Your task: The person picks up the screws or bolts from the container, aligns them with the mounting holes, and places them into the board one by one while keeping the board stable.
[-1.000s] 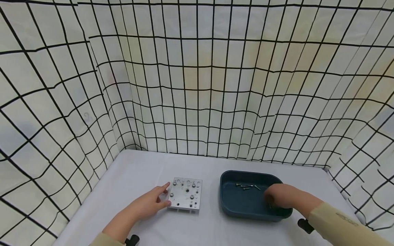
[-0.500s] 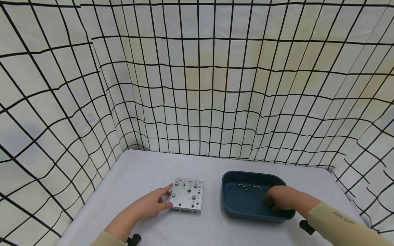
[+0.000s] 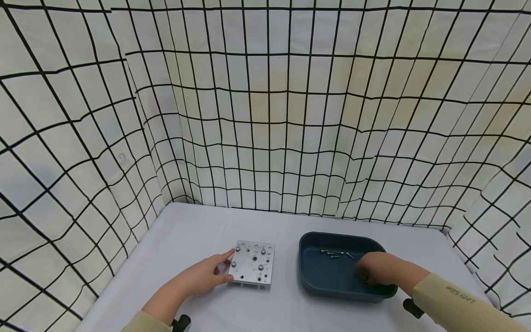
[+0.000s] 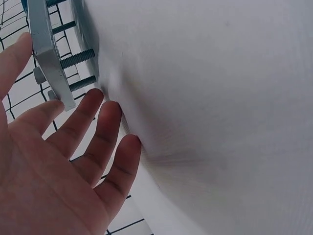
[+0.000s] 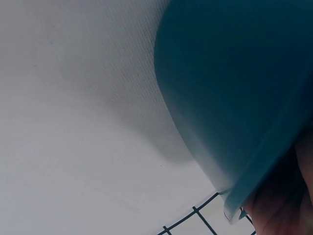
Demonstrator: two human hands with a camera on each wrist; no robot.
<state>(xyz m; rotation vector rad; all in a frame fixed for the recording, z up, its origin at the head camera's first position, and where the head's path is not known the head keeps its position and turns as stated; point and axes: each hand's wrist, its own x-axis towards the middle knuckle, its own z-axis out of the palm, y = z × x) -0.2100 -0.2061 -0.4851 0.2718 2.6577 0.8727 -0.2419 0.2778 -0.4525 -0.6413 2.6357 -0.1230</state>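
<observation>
A square metal plate [image 3: 253, 268] with holes and several screws set in it lies on the white table [image 3: 186, 240]. My left hand [image 3: 221, 266] rests at its left edge, index finger on the far corner and thumb on the near side, fingers straight. In the left wrist view the plate's edge [image 4: 46, 54] shows screw shafts poking out beneath it, beside my left hand [image 4: 73, 147]. My right hand [image 3: 367, 272] reaches into the dark blue tray [image 3: 309, 272], fingers curled down toward its floor. What they touch is hidden. Several loose screws [image 3: 333, 252] lie at the tray's far side.
Grid-patterned fabric walls [image 3: 265, 138] enclose the table on the left, back and right. Black wrist-camera mounts [image 3: 412, 308] sit near the front edge. The right wrist view shows only the tray's outer wall [image 5: 234, 98] and a sliver of my right hand [image 5: 286, 205].
Both hands stay almost where they were. The right hand shifted slightly inside the tray, and the head view drifted a little.
</observation>
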